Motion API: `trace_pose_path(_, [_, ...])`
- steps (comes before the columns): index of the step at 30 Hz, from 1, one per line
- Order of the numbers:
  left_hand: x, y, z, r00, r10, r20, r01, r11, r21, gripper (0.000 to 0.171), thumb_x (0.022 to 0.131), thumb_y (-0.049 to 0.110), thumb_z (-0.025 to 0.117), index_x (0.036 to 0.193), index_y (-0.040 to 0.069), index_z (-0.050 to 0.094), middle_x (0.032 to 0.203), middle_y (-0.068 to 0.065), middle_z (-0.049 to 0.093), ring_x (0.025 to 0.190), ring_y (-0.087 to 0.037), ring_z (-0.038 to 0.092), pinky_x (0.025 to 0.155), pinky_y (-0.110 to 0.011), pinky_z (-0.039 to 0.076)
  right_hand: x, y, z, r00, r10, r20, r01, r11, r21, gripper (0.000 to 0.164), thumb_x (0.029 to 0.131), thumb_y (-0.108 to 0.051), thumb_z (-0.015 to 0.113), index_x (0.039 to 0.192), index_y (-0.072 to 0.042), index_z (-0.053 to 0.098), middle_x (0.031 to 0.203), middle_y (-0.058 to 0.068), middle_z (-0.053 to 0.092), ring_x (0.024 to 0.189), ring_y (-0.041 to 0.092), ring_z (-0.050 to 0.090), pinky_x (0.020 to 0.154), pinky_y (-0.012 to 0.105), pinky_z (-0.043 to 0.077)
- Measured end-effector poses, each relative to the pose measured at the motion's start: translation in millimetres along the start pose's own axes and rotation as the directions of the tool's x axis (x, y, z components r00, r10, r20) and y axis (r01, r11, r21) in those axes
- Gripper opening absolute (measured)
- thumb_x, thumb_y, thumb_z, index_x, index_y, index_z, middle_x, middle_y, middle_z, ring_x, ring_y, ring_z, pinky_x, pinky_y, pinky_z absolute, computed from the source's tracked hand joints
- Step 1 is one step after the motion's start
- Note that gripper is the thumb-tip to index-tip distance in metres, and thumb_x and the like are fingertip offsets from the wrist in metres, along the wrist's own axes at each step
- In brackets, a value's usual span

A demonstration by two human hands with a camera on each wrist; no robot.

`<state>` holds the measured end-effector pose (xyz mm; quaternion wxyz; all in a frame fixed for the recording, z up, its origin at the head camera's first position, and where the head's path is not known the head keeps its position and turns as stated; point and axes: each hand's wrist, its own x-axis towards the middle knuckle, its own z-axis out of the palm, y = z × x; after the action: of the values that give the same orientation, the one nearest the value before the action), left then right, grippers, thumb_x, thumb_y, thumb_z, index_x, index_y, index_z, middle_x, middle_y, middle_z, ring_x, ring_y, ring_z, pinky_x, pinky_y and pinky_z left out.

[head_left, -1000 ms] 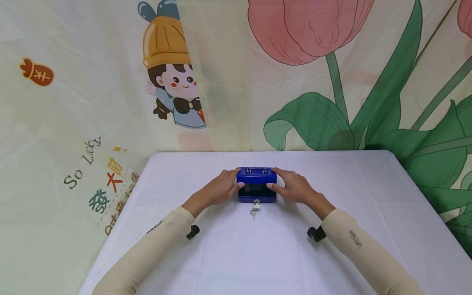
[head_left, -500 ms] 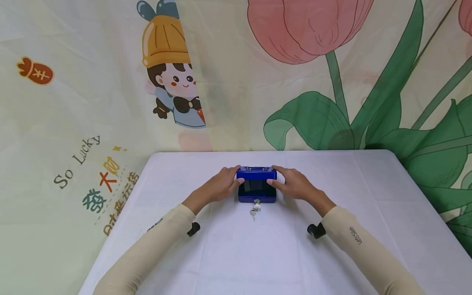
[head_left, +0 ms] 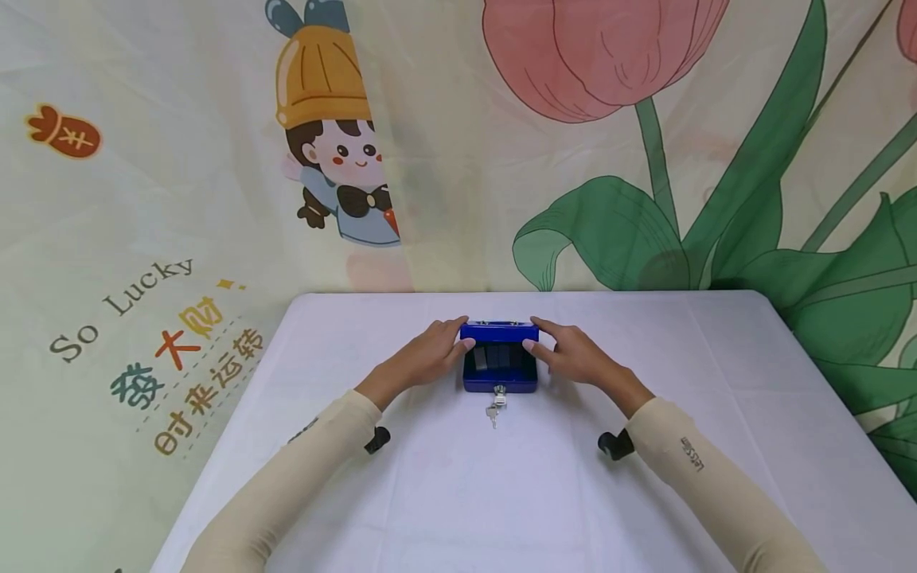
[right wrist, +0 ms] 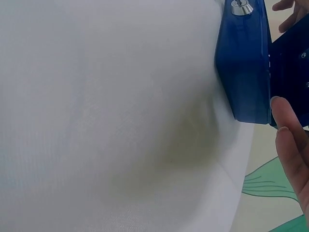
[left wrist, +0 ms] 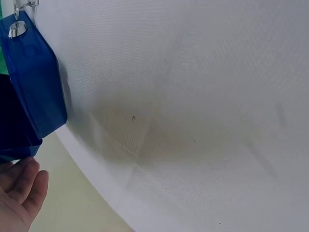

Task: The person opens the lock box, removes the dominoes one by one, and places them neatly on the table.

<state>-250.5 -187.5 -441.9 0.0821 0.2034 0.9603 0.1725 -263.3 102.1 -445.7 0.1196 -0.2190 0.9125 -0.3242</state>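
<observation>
A small blue metal cash box stands on the table with its lid tilted up, the dark inside showing. My left hand holds the lid's left end, thumb at the front edge and fingers at the top. At the opposite end my right hand grips the lid the same way. A key hangs from the lock on the box's front. In the left wrist view, fingertips touch the lid's edge. The right wrist view shows the box's front wall and my right thumb and finger by the lid.
A white cloth covers the table, whose far edge lies just behind the box. Behind it hangs a printed curtain with a tulip and a cartoon child. Black wrist cameras sit under both sleeves.
Both hands have swung the lid further up and back, so more of the box's inside shows. The box's base and the key have stayed in place.
</observation>
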Motion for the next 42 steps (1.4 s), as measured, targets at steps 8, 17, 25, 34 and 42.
trace_pose_path(8, [3.7, -1.6, 0.1, 1.0, 0.003, -0.01, -0.003, 1.0, -0.028, 0.067, 0.109, 0.05, 0.022, 0.16, 0.006, 0.022, 0.155, -0.022, 0.039, 0.145, -0.035, 0.036, 0.12, -0.05, 0.032, 2.0, 3.2, 0.5, 0.999, 0.028, 0.018, -0.029, 0.998, 0.059, 0.071, 0.104, -0.05, 0.047, 0.159, -0.01, 0.027, 0.138, 0.019, 0.06, 0.075, 0.02, 0.07, 0.095, 0.049, 0.055])
trace_pose_path(17, [8.2, -3.7, 0.0, 1.0, 0.015, -0.025, -0.016, 0.999, -0.048, 0.065, 0.109, 0.047, 0.023, 0.158, 0.004, 0.024, 0.155, -0.024, 0.041, 0.146, -0.037, 0.036, 0.121, -0.05, 0.029, 1.5, 2.6, -0.3, 0.999, 0.029, 0.015, -0.031, 0.996, 0.078, 0.066, 0.107, -0.044, 0.043, 0.159, -0.008, 0.026, 0.149, 0.019, 0.051, 0.074, 0.022, 0.07, 0.099, 0.05, 0.05])
trace_pose_path(25, [11.3, -5.5, 0.1, 0.997, 0.047, -0.059, -0.051, 0.996, -0.072, 0.067, 0.109, 0.046, 0.027, 0.155, -0.002, 0.029, 0.151, -0.025, 0.045, 0.144, -0.038, 0.04, 0.121, -0.05, 0.03, 2.9, 3.8, 0.0, 0.999, 0.048, 0.017, -0.049, 0.996, 0.079, 0.068, 0.106, -0.048, 0.041, 0.159, -0.008, 0.026, 0.148, 0.02, 0.052, 0.074, 0.02, 0.07, 0.1, 0.051, 0.049])
trace_pose_path(34, [14.3, -4.9, -0.4, 0.995, 0.057, -0.085, -0.064, 0.994, -0.083, 0.067, 0.11, 0.046, 0.026, 0.153, -0.005, 0.032, 0.151, -0.025, 0.047, 0.143, -0.038, 0.042, 0.12, -0.049, 0.031, 6.7, 8.9, 0.9, 0.999, 0.044, 0.006, -0.044, 0.996, 0.077, 0.069, 0.106, -0.052, 0.039, 0.159, -0.008, 0.027, 0.149, 0.02, 0.051, 0.073, 0.018, 0.07, 0.1, 0.051, 0.048])
trace_pose_path(42, [16.8, -2.7, -4.1, 0.998, 0.007, -0.056, -0.013, 0.995, -0.098, 0.07, 0.109, 0.048, 0.026, 0.154, -0.004, 0.03, 0.151, -0.024, 0.046, 0.143, -0.037, 0.042, 0.12, -0.049, 0.032, 8.4, 6.0, -1.0, 0.998, 0.059, 0.007, -0.059, 0.993, 0.098, 0.067, 0.107, -0.048, 0.038, 0.159, -0.007, 0.026, 0.153, 0.019, 0.046, 0.075, 0.022, 0.071, 0.11, 0.056, 0.041])
